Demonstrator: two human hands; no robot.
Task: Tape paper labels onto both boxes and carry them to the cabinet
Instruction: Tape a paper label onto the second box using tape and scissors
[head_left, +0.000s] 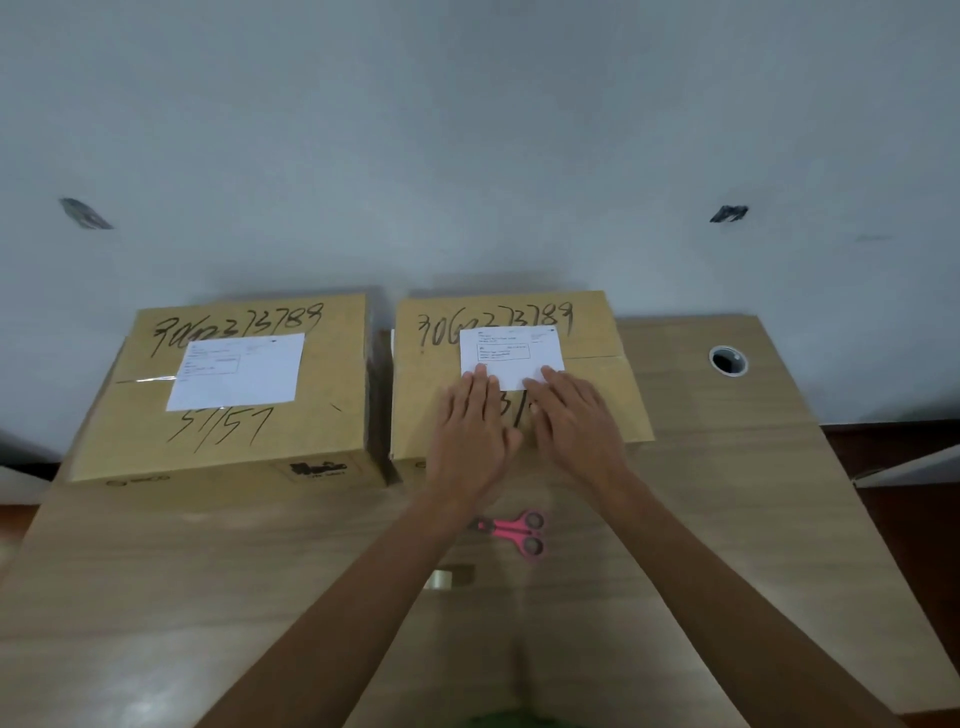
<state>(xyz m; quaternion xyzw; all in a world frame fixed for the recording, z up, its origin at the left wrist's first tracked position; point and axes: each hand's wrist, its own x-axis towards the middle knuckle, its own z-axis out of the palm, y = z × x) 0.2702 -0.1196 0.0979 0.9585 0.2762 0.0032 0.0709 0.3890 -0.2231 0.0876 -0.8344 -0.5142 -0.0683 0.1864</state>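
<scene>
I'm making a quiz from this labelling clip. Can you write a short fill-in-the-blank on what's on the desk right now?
1. Both hands, left hand and right hand, press flat on the label of the ____ box.
2. The scissors have ____ handles.
3. The tape roll lies on the ____, nearer the person than the scissors.

Missing words: right; pink; desk

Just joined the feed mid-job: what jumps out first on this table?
Two cardboard boxes side by side against the wall: the left box already carries a white label. On the right box, the left hand and right hand lie flat on the near edge of its label. Pink scissors and a tape roll lie nearer, between the forearms.
</scene>
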